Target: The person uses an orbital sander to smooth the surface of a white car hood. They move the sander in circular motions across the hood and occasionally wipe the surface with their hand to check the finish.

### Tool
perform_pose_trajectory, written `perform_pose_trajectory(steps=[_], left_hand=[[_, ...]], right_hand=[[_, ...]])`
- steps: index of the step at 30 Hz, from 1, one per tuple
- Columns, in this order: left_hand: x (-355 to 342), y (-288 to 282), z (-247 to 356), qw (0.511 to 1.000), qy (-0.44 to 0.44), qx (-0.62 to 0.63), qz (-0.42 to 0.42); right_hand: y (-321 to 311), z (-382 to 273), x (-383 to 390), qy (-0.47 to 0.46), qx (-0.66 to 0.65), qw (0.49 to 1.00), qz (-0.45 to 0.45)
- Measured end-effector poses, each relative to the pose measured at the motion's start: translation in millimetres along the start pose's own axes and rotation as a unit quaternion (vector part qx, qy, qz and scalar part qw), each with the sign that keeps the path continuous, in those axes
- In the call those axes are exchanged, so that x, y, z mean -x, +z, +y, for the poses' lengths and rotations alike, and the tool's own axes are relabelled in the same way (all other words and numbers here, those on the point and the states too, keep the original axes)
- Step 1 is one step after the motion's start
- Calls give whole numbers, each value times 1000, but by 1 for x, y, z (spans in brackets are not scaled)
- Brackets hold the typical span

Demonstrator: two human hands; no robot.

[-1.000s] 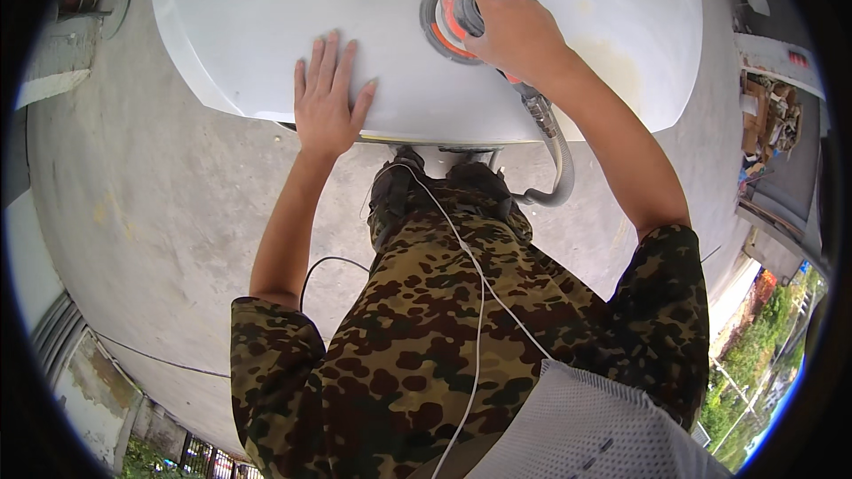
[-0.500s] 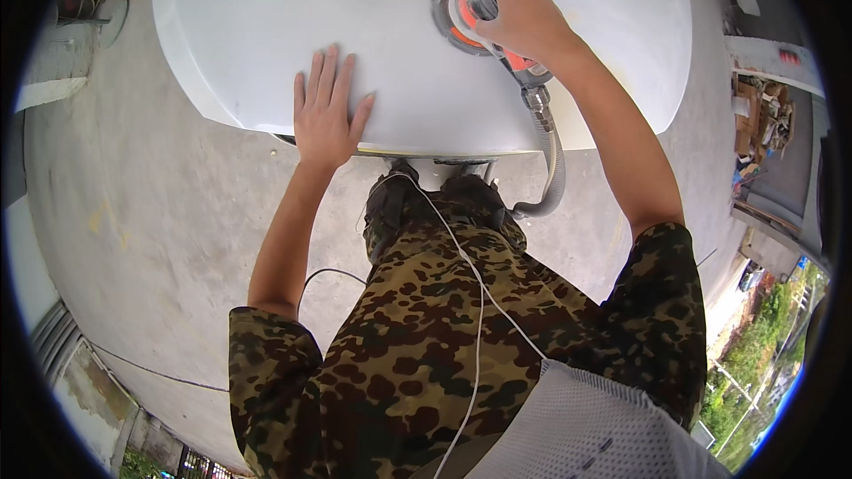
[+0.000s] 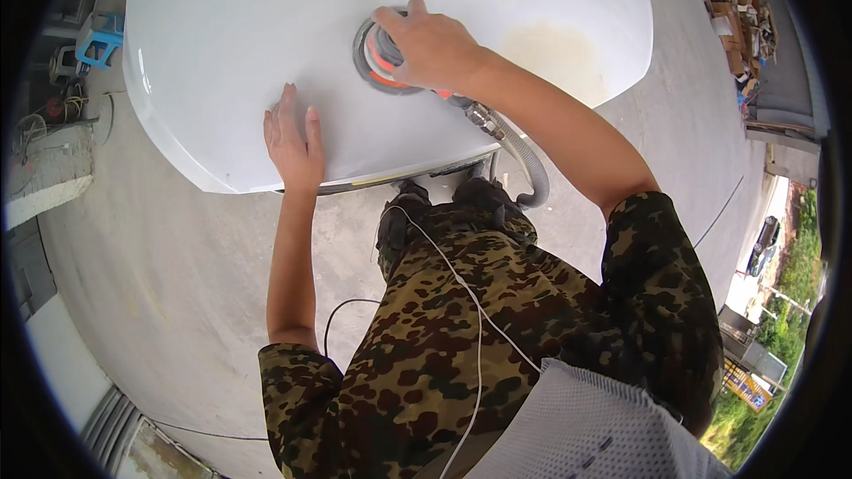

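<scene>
A large pale grey-white panel (image 3: 266, 27), shaped like a car hood, lies in front of me with a curved outline. My right hand (image 3: 433, 46) grips an orange and grey disc sander (image 3: 383, 55), its round pad against the panel's surface. From the sander's near end a metal fitting leads into a ribbed grey hose (image 3: 532, 164), which bends down past the panel's near edge. My left hand (image 3: 295, 149) rests on the panel near that edge, fingers extended and nothing held. A yellowish patch (image 3: 555, 58) shows on the panel's right side.
Concrete floor (image 3: 195, 257) surrounds the panel. At the left stands a blue and white stool (image 3: 99, 40). Cardboard scraps (image 3: 741, 35) are heaped at the far right. A thin white cord (image 3: 461, 279) hangs over my camouflage clothing, and a dark cable (image 3: 213, 433) crosses the floor.
The sander in my right hand has shifted left across the panel, and its hose has swung with it. My left hand stays near the edge, fingers now closer together. The view has turned somewhat.
</scene>
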State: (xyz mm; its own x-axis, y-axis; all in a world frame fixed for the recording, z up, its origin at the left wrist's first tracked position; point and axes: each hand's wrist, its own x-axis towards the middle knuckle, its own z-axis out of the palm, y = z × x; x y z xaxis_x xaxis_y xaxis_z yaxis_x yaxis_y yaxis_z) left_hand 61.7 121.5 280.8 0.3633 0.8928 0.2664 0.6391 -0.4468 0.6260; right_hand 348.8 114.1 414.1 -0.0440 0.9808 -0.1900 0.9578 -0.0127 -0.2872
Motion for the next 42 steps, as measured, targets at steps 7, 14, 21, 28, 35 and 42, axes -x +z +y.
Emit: perform_pose_trajectory(steps=[7, 14, 21, 28, 35, 42], left_hand=[[-64, 52, 47, 977, 167, -108, -72], [-75, 103, 111, 925, 302, -146, -178], [-83, 161, 195, 879, 386, -144, -239], [-79, 209, 234, 874, 393, -152, -243], [-15, 222, 269, 868, 397, -175, -242], [46, 215, 275, 803, 420, -144, -398]], right_hand=[[4, 22, 62, 16, -38, 999, 14], [-17, 110, 122, 199, -68, 975, 70], [-33, 225, 163, 328, -100, 930, 132], [-15, 330, 199, 400, -143, 891, 161], [-7, 399, 279, 393, -151, 880, 220], [64, 403, 400, 301, -355, 784, 411]])
